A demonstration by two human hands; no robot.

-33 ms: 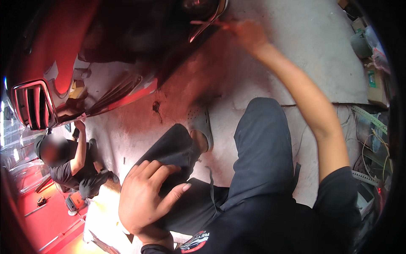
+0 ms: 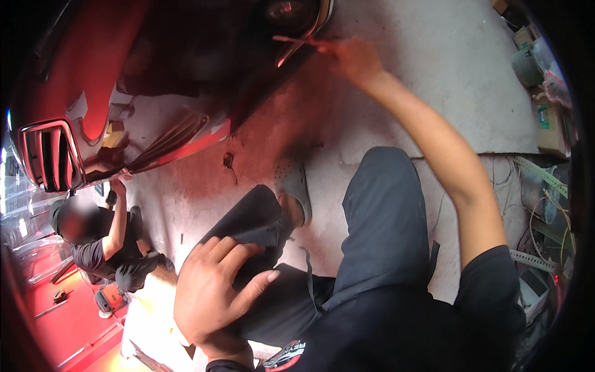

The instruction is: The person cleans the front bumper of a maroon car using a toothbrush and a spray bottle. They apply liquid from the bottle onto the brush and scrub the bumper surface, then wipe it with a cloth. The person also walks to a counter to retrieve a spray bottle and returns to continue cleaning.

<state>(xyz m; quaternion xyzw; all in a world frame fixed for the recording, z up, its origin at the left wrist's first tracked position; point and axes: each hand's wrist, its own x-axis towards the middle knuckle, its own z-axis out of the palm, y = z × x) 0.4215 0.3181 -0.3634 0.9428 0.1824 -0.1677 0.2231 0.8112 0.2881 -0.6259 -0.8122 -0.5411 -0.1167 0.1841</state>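
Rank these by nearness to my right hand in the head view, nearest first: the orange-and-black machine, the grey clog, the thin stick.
1. Thin stick: held in the right hand, pointing out to its left.
2. Grey clog: below the hand and somewhat left in the picture.
3. Orange-and-black machine: farthest, toward the picture's lower left.

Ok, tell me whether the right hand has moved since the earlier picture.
Yes: the right hand moved slightly left, relative to the shiny trim.

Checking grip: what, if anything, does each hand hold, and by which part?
Right hand holds a thin stick by its right end; left hand, nothing visible.
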